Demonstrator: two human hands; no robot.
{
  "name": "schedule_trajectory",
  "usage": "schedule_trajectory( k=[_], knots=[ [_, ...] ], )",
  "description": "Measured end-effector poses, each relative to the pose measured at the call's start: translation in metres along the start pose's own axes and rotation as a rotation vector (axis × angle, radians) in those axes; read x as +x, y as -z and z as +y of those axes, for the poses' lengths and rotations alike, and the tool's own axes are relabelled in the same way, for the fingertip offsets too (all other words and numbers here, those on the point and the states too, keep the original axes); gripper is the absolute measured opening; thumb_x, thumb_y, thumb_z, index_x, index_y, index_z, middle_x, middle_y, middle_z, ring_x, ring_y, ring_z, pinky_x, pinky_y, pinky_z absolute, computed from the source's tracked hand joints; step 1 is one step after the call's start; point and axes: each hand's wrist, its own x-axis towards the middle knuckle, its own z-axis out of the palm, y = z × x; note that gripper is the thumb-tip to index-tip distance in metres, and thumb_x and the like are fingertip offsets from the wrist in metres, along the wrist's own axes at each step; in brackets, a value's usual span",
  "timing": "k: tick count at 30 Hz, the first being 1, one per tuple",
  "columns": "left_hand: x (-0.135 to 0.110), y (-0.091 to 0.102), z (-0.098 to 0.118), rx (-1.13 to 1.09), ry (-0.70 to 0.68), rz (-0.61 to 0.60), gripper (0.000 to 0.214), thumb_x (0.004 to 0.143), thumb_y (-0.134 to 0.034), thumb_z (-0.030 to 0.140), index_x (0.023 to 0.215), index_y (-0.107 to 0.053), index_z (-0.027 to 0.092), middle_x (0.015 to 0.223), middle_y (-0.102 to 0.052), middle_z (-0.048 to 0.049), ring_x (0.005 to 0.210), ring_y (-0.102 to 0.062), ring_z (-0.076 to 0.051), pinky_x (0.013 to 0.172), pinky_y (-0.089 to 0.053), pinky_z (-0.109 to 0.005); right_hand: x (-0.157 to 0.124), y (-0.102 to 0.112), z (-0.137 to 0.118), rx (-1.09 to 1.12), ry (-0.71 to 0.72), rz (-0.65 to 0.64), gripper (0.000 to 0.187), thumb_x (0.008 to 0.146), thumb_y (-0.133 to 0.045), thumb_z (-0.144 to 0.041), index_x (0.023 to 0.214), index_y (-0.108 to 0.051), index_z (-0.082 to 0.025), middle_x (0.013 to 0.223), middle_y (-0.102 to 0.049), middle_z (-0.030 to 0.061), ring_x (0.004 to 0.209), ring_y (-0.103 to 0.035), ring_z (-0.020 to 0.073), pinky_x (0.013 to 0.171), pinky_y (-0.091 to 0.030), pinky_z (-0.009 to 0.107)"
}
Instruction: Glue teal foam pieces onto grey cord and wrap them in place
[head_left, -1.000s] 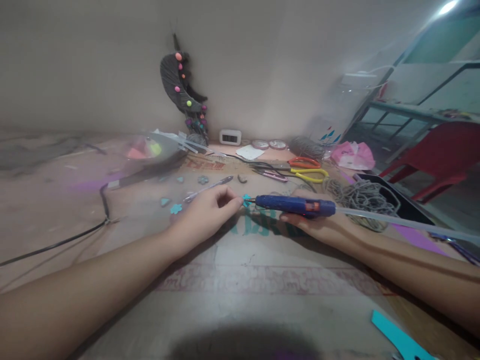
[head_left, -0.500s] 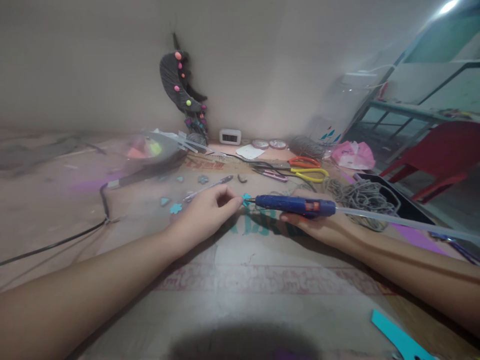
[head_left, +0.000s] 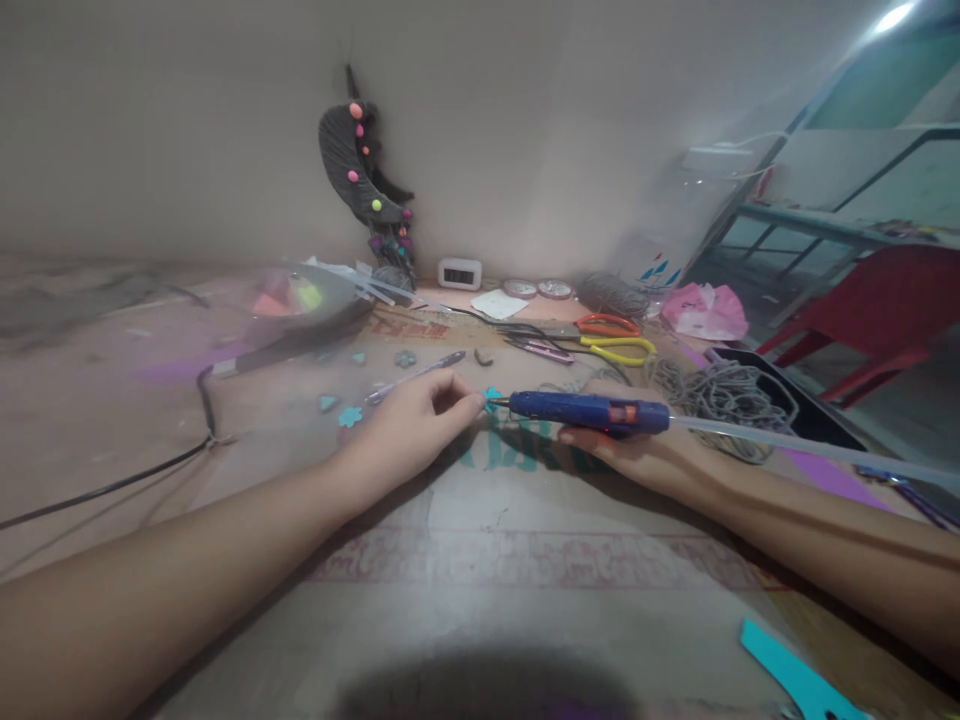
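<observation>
A blue glue gun (head_left: pixel 570 408) is gripped in my right hand (head_left: pixel 630 448), its nozzle pointing left and a long clear glue stick (head_left: pixel 757 432) trailing from its back. At the nozzle's tip is a small turquoise flower (head_left: pixel 492 396), pinched between the thumb and fingers of my left hand (head_left: pixel 427 415). The fingertips hide part of the flower. Left of that hand lie another turquoise flower (head_left: pixel 350 416) and a small heart-like piece (head_left: pixel 327 402). Behind it are a grey-blue flower (head_left: pixel 405 358) and a pen (head_left: pixel 420 376).
Orange-handled scissors (head_left: pixel 607 325) and yellow-handled scissors (head_left: pixel 619 348) lie behind the glue gun. Tangled grey yarn (head_left: pixel 739 395) sits by a black tray (head_left: pixel 810 410) at right. A black cable (head_left: pixel 112 490) crosses the left side. A yarn-wrapped crescent (head_left: pixel 349 165) hangs on the wall.
Almost nothing differs. Both hands, the flower and the glue gun keep their places, with the nozzle still at the flower; the whole view has shifted very slightly.
</observation>
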Motion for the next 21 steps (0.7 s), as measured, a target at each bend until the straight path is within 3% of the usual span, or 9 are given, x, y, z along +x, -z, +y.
schedule_trajectory(
  k=[21],
  knots=[
    [0.001,-0.001,-0.002,-0.053,0.042,0.019,0.029,0.091,-0.059,0.046,0.079,-0.06,0.02,0.072,-0.065,-0.0002,0.064,-0.057,-0.016,0.057,-0.04,-0.027,-0.004,0.005,-0.013,-0.106,-0.023,-0.024,0.023,0.083,-0.069,-0.045,0.075,-0.067,-0.024,0.078,-0.07,0.0073,0.08,-0.067,0.0285,0.07,-0.052,0.041]
  ],
)
